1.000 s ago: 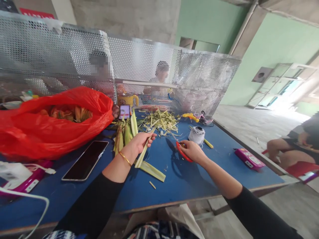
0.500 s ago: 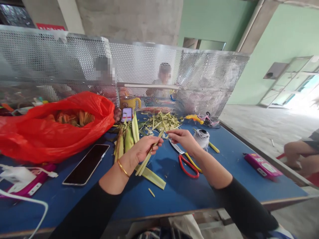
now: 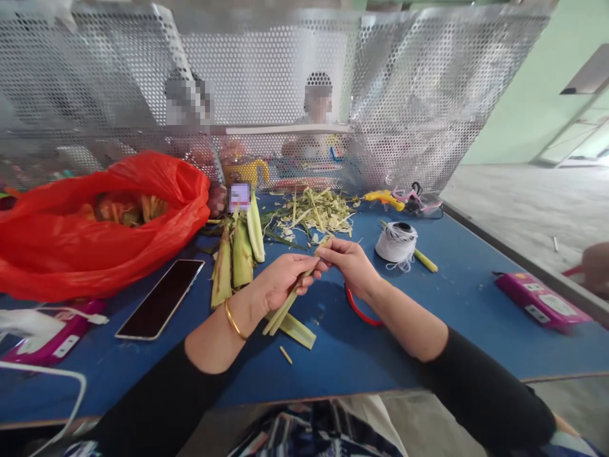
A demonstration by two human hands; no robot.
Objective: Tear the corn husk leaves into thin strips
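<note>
Several narrow, pale green plant strips [image 3: 280,317] lie in my left hand [image 3: 290,279], whose fingers are closed round them. At their upper end my right hand [image 3: 349,263] pinches the tips, thumb against index finger, touching the left fingertips. Below the left hand a wider flat green strip [image 3: 297,331] rests on the blue table [image 3: 333,374], near a short cut piece [image 3: 286,355]. Under my right wrist shows a red scissors handle [image 3: 359,311]; the rest of the scissors is hidden. Broad husk-like leaf pieces [image 3: 242,254] lie beyond my left wrist.
Shredded plant scraps [image 3: 323,212] are heaped by the perforated metal screen [image 3: 266,70]. To the left are a red plastic bag [image 3: 95,254] and a phone [image 3: 162,298]. A white string spool [image 3: 396,242], yellow glue gun [image 3: 384,199] and purple power strip [image 3: 540,298] are to the right.
The view has tilted downward. My right hand has come against my left and covers most of the scissors, which showed their blade and handles before. The strips stay in my left hand.
</note>
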